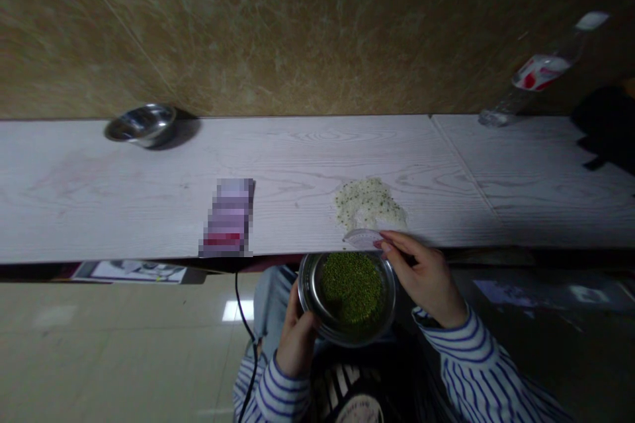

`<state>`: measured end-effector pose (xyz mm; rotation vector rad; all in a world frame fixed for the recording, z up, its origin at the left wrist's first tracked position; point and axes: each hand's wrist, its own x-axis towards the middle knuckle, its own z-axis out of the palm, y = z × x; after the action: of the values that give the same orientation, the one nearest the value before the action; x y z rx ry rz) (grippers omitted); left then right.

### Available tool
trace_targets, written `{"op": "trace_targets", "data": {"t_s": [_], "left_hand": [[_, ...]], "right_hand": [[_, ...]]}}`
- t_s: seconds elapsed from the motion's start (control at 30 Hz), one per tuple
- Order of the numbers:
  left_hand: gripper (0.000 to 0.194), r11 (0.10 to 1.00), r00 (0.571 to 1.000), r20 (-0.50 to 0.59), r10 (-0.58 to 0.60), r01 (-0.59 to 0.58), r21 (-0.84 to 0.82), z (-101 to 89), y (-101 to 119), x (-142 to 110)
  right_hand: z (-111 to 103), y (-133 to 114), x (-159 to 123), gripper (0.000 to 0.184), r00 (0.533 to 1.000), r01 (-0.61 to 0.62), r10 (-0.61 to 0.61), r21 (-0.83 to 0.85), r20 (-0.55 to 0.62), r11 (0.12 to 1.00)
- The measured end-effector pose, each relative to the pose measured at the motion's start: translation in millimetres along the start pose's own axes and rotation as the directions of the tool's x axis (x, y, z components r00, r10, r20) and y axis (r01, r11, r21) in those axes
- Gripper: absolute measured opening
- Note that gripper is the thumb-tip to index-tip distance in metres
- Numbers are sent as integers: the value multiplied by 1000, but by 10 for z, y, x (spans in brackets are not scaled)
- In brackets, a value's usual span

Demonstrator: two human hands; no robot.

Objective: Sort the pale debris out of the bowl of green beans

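My left hand [296, 338] grips the left rim of a steel bowl [308, 291], held just below the front edge of the counter. Green mung beans [353, 287] cover much of its bottom. Between the thumb and fingers of my right hand [424, 271] is a clear plastic protractor [364, 238], lying low over the counter edge above the bowl. Just behind the protractor spreads a pile of white rice-like grains mixed with green beans [368, 203]. A few stray bits lie around that pile.
A second steel bowl [143, 125] stands at the back left of the white wood-grain counter [297, 152], against the wall. A pixelated phone-like object [228, 218] lies left of the pile, with a black cable [239, 304] hanging below. A clear bottle [538, 73] and a dark item [608, 125] are at right.
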<state>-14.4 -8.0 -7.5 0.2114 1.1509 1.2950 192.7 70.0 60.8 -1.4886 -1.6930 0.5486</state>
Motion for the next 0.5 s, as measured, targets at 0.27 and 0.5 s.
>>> {"op": "trace_targets", "data": {"t_s": [0.27, 0.5], "left_hand": [[65, 1000, 999, -24, -24, 23, -17, -21, -11, 8], [70, 999, 999, -10, -37, 37, 31, -22, 7, 10]], "right_hand": [[38, -34, -4, 27, 1000, -8, 8, 8, -3, 1000], [20, 9, 1, 28, 997, -47, 46, -21, -56, 999]]}}
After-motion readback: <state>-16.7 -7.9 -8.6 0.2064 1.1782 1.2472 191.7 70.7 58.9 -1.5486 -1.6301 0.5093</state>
